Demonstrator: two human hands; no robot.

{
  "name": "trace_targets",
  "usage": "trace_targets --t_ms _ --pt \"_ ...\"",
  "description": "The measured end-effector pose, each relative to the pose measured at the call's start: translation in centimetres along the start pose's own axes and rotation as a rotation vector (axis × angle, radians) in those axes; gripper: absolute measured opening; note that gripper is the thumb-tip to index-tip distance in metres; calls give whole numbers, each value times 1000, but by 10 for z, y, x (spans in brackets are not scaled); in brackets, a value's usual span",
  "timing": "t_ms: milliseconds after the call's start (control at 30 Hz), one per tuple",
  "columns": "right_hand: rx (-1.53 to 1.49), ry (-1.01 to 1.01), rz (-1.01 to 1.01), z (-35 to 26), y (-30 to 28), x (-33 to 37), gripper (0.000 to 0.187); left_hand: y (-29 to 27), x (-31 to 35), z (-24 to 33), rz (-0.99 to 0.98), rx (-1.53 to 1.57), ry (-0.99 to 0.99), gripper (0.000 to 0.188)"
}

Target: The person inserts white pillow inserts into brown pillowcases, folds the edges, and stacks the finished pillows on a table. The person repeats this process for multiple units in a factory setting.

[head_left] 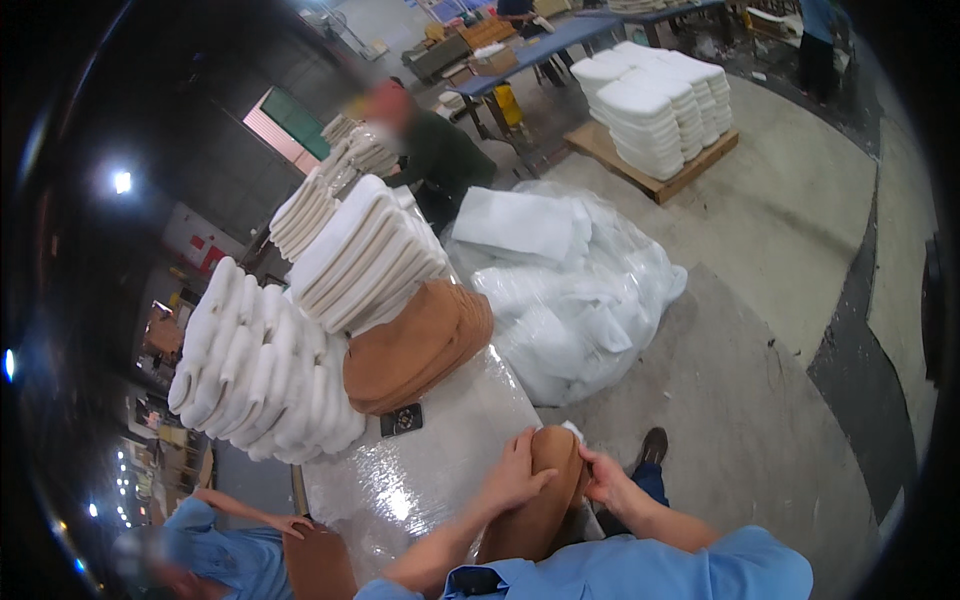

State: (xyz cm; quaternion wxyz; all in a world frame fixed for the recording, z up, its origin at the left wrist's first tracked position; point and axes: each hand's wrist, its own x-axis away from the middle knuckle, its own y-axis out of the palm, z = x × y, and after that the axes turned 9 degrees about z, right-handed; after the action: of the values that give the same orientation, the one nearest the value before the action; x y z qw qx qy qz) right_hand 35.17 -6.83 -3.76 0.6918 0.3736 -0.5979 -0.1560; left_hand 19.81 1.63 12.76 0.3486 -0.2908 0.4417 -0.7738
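Upright near the table's front right edge stands a brown, rounded-end panel, apparently more than one layer thick. My left hand is closed on its left side near the top, thumb lying across the face. On the opposite edge, my right hand pinches the panel near the top. A bit of white shows just behind the panel's tip. Its lower part is hidden by my blue shirt. Farther off on the shiny, plastic-covered table lies a stack of similar brown panels, with a dark phone-like device beside it.
White padded pieces and folded white sheets are piled at the table's left and far end. A plastic-wrapped white bundle bulges beyond it. One co-worker at left holds a brown panel; another stands behind. White stacks sit on a pallet.
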Motion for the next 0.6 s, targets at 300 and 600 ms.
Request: trace_targets --t_ms 300,600 --pt "-141 48 32 -2 -11 5 41 45 -168 12 -696 237 58 37" --pt "-80 -255 180 9 -16 -10 13 104 -183 -27 -948 79 -103 23"
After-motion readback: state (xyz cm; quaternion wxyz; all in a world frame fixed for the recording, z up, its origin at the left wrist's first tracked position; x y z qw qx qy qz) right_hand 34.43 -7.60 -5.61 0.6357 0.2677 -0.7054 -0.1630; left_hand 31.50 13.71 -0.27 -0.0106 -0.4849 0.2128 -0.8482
